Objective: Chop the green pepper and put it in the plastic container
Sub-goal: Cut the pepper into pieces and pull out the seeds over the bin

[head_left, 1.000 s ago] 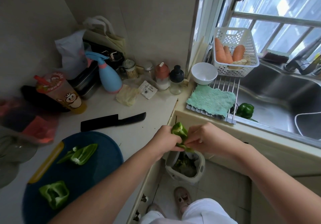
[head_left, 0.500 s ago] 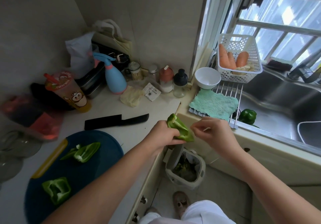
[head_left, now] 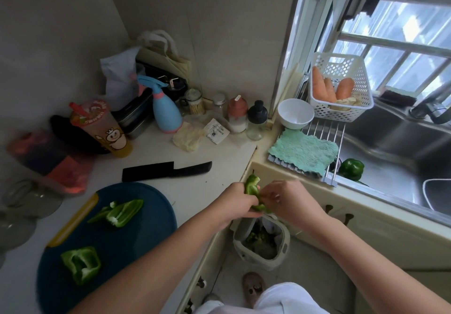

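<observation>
The pepper piece (head_left: 251,188) is held off the counter, just past the counter edge (head_left: 244,179) at the middle of the frame. It is directly over the small bin (head_left: 284,238) that stands open on the floor below. The left hand (head_left: 238,202) has its fingers curled round the piece from the left. The right hand (head_left: 289,200) meets it from the right, fingertips pinched at its lower end, and seems to be picking out pith or seeds, though the fingers hide the exact spot. The piece's long axis runs up and down in the frame, with the free tip pointing to the upper part and the lower end hanging above the bin.

The next move likely turns on the way back to the blue cutting board (head_left: 146,240), which lies to the lower left of the hands. The left hand is the nearer one, and the stretch of counter between it and the board is bare. Two more cut pieces already lie on the board, one long piece (head_left: 122,212) near its upper rim and one curled piece (head_left: 81,263) lower left. There is open board between them and toward the right rim.

The black knife (head_left: 166,170) lies flat above the board with its long axis across the frame, and its narrow end points right, toward the hands. A whole pepper (head_left: 351,168) sits in the sink (head_left: 390,143) at the right. I cannot tell which item is the plastic container.
</observation>
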